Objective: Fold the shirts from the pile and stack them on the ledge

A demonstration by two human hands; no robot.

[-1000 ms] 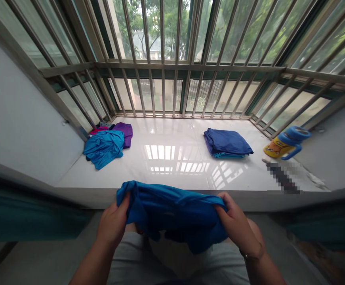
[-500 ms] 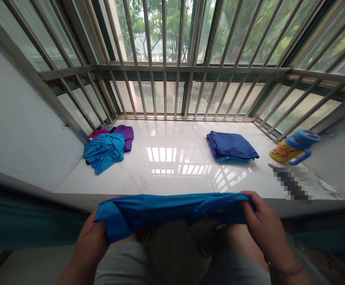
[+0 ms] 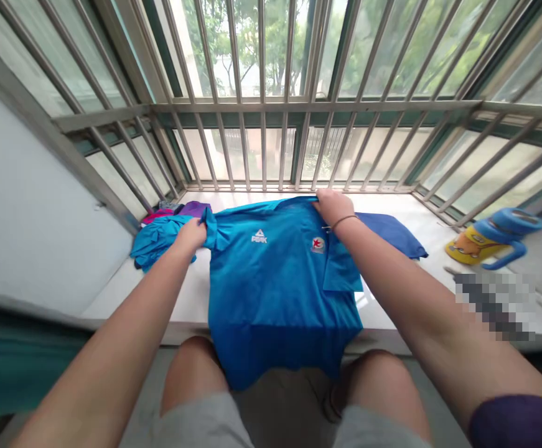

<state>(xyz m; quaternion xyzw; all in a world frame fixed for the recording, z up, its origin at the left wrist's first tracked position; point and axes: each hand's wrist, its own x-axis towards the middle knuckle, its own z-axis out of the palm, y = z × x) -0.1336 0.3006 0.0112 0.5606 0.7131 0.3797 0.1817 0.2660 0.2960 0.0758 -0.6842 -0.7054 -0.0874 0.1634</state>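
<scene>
A person seated at a white window ledge [image 3: 252,205] reaches both bare arms forward, seen from a camera on their head. A bright blue sports shirt [image 3: 275,280] lies spread front-up across the middle of the ledge, its lower part hanging over the near edge toward the person's knees. The shirt has a small white logo on one side of the chest and a round red-and-white badge on the other.

The left hand [image 3: 191,235], at about 10 o'clock from the shirt's centre, has its grip closed on the shirt's shoulder and sleeve at that side. The right hand [image 3: 332,206], at about 1 o'clock, has its grip pinched on the shirt's top edge near the other shoulder; a thin band circles that wrist.

At 9 o'clock on the ledge, just behind the left hand, sits a loose heap of clothes [image 3: 158,233] in blue, purple and pink, pushed against the corner. At 2 o'clock, partly hidden under the right forearm, lies a folded dark blue garment [image 3: 392,233]. At 3 o'clock, well apart from the shirt, a yellow and blue cup [image 3: 490,236] with a handle lies on its side. Metal window bars [image 3: 261,106] enclose the ledge, with green trees beyond.
</scene>
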